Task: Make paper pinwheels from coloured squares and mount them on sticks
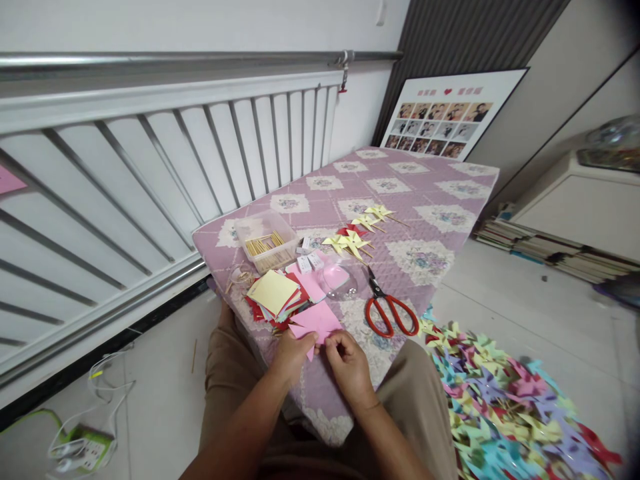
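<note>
I see a quilted purple mat [400,200] beside a white slatted rail [175,153], pale floor below. Pink paper square [315,323], cut and partly folded, sits just ahead of both hands: left hand [293,357] and right hand [350,367] pinch its near edge, red scissors [390,310] beyond the right.

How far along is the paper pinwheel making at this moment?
Done: a large heap of multicoloured paper pinwheels on the floor, plus yellow pinwheels on sticks on the quilted mat. In hand: left hand and right hand fold a pink paper square. Left: a stack of coloured paper squares.
</note>
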Tool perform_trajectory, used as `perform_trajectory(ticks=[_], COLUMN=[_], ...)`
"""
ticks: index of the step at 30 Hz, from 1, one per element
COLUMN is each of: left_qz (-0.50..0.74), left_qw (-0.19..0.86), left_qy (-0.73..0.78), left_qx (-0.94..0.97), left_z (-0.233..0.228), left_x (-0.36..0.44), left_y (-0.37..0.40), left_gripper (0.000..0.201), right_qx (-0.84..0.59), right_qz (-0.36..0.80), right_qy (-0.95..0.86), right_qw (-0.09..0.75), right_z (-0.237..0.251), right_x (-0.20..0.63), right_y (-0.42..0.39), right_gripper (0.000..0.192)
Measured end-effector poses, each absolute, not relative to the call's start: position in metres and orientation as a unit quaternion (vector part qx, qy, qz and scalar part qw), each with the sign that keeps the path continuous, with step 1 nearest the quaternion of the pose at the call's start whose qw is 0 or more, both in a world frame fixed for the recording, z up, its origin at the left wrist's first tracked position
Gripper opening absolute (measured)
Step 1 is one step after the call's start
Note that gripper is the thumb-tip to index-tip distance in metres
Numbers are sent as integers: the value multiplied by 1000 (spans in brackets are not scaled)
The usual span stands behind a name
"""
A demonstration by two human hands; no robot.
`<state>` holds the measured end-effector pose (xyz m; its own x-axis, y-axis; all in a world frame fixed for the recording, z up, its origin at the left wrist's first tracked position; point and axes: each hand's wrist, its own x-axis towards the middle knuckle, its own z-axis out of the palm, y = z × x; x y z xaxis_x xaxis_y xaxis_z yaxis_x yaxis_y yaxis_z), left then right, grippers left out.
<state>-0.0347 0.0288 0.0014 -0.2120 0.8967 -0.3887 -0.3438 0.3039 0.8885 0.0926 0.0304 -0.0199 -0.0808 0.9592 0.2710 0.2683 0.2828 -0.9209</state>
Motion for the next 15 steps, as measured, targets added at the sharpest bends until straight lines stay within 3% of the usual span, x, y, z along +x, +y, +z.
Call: perform_trajectory(ticks=[15], left_qz=[537], left_qw=[570], left_qy=[563], left_qx=[266], left_z=[-16], left_x=[-36], left_y=[31], left_gripper=[12], right_qx=[-479], right_qz=[363], right_qy=[-649], right_qw=[466], right_z=[-17], right_x=[93], right_y=[30], right_gripper=[25])
